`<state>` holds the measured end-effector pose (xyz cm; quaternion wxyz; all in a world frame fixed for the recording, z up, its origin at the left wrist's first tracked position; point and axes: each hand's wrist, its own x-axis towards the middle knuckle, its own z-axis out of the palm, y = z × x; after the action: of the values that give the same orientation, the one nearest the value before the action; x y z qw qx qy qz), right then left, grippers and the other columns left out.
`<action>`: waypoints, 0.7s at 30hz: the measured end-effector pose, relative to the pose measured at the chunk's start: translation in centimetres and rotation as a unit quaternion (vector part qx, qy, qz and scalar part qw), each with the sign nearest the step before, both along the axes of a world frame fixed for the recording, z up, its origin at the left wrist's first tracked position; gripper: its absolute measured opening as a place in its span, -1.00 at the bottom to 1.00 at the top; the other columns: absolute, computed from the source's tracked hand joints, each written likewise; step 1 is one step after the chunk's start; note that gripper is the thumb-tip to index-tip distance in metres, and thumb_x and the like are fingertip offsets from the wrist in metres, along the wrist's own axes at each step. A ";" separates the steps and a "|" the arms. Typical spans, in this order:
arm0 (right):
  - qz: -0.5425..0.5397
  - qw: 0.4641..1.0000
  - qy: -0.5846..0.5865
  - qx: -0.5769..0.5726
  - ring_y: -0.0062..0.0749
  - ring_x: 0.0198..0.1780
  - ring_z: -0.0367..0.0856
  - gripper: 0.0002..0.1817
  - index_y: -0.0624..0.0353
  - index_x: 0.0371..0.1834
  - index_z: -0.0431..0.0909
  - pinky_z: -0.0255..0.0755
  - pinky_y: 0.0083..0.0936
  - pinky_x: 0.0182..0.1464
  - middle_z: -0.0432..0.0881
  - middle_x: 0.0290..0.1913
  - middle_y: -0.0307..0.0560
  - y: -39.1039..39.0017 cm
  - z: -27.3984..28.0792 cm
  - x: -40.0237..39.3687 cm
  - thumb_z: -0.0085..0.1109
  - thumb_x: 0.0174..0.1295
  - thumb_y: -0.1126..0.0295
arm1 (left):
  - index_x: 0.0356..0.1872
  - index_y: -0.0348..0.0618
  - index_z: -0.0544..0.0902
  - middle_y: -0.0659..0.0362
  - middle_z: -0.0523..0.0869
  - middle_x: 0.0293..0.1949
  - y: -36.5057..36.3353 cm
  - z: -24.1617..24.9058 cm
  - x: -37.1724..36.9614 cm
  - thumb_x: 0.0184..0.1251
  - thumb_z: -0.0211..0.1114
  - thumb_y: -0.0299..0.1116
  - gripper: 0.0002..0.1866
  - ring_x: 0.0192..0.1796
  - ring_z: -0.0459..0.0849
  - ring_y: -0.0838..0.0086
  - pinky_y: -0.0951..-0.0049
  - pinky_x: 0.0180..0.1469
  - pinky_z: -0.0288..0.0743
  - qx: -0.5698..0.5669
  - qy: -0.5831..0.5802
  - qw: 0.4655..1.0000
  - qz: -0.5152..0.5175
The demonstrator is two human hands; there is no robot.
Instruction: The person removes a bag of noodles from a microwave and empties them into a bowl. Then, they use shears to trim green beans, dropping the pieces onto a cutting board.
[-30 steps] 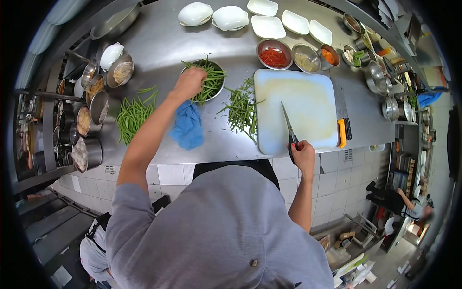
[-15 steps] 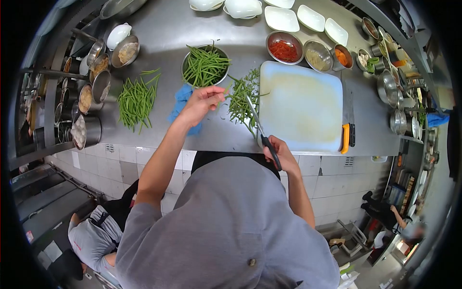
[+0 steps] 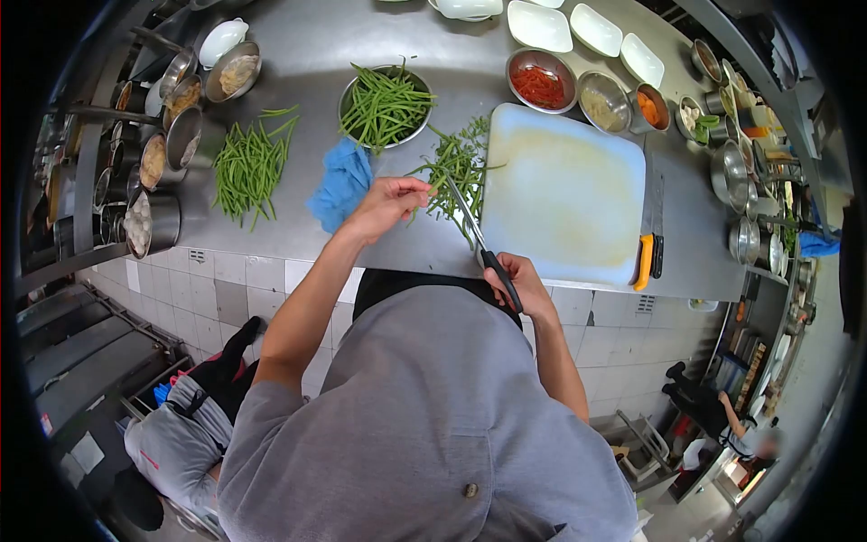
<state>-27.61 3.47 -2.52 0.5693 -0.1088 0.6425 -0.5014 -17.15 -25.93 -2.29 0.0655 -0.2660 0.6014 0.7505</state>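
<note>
My left hand (image 3: 395,206) pinches a thin green bean (image 3: 414,215), mostly hidden by the fingers. In my right hand (image 3: 519,280) are scissors with a black handle (image 3: 502,278); their long blades (image 3: 465,207) point up and left, tips close to my left fingertips. Just beyond the blades lies a loose heap of thin green bean trimmings (image 3: 459,161), against the cutting board's left edge. A steel bowl (image 3: 422,123) heaped with green beans (image 3: 384,104) stands past my left hand. Further left, more green beans (image 3: 251,169) lie piled on the steel counter.
A crumpled blue cloth (image 3: 341,185) lies beside my left wrist. The white cutting board (image 3: 564,194) is on the right, with a yellow-handled knife (image 3: 645,262) past its edge. Bowls of red strips (image 3: 539,88) and white dishes (image 3: 539,25) stand behind. Two people work nearby.
The camera view has shifted slightly, so the counter appears higher. My left hand has come down and nearer the scissor tips, which have swung a little left.
</note>
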 end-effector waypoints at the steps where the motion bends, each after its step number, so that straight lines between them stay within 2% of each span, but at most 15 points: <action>1: 0.002 1.000 0.000 0.009 -0.74 -0.64 0.41 -0.53 0.10 -0.49 0.44 0.29 -0.71 -0.60 0.42 -0.65 -0.38 0.1 0.1 0.0 0.47 0.21 0.01 | 0.01 -0.21 0.71 0.30 0.71 -0.25 0.1 -0.3 0.0 0.40 0.27 -0.39 -0.76 -0.34 0.47 0.72 0.65 -0.30 0.35 0.000 -0.008 1.000 -0.004; 5: -0.024 0.999 0.022 0.031 -0.73 -0.64 0.38 -0.53 0.08 -0.50 0.42 0.28 -0.70 -0.60 0.41 -0.66 -0.38 0.5 0.2 0.4 0.47 0.21 0.01 | -0.03 -0.19 0.66 0.27 0.70 -0.23 0.5 -1.6 -0.1 0.46 0.25 -0.40 -0.84 -0.30 0.54 0.67 0.62 -0.25 0.43 0.019 0.002 1.000 0.023; 8: -0.040 0.997 0.059 0.019 -0.75 -0.60 0.33 -0.54 0.08 -0.48 0.41 0.22 -0.71 -0.56 0.40 -0.62 -0.41 1.1 -0.9 0.9 0.45 0.24 0.02 | -0.09 -0.14 0.60 0.21 0.71 -0.20 1.3 -2.4 -0.9 0.51 0.22 -0.43 -0.93 -0.22 0.65 0.57 0.56 -0.14 0.56 0.166 0.144 0.957 0.189; 11: -0.025 0.996 0.089 -0.005 -0.77 -0.56 0.28 -0.55 0.08 -0.46 0.40 0.16 -0.71 -0.51 0.39 -0.59 -0.43 1.3 -1.0 1.0 0.42 0.26 0.02 | -0.12 -0.11 0.57 0.14 0.72 -0.13 1.2 -2.2 -1.4 0.51 0.21 -0.47 -0.96 -0.10 0.72 0.47 0.48 0.02 0.64 0.237 0.174 0.919 0.263; 16: -0.012 0.998 0.058 -0.024 -0.77 -0.55 0.27 -0.54 0.08 -0.45 0.40 0.14 -0.71 -0.51 0.39 -0.58 -0.44 0.5 0.1 1.1 0.40 0.27 0.00 | -0.12 -0.14 0.57 0.09 0.73 -0.09 1.6 -2.3 -1.7 0.50 0.21 -0.49 -0.96 -0.03 0.72 0.41 0.43 0.12 0.62 0.263 0.172 0.906 0.283; 19: 0.001 0.998 0.054 -0.030 -0.70 -0.61 0.39 -0.49 0.07 -0.37 0.40 0.20 -0.70 -0.57 0.46 -0.60 -0.35 0.1 -0.5 1.0 0.37 0.25 -0.13 | -0.13 -0.15 0.57 0.08 0.72 -0.08 2.2 -2.3 -1.7 0.49 0.22 -0.50 -0.96 -0.03 0.72 0.40 0.41 0.12 0.62 0.263 0.167 0.904 0.292; 21: -0.019 0.999 0.042 -0.014 -0.74 -0.61 0.36 -0.52 0.07 -0.43 0.40 0.20 -0.71 -0.57 0.42 -0.62 -0.38 -0.5 0.2 1.0 0.40 0.26 -0.05 | -0.12 -0.16 0.57 0.08 0.72 -0.08 2.5 -2.5 -1.5 0.48 0.22 -0.50 -0.95 -0.02 0.72 0.39 0.41 0.12 0.62 0.262 0.165 0.905 0.291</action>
<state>-26.58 2.99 -2.37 0.5308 -0.1254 0.6604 -0.5162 -18.66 -23.40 -4.82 -0.1888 -0.2744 0.2816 0.8999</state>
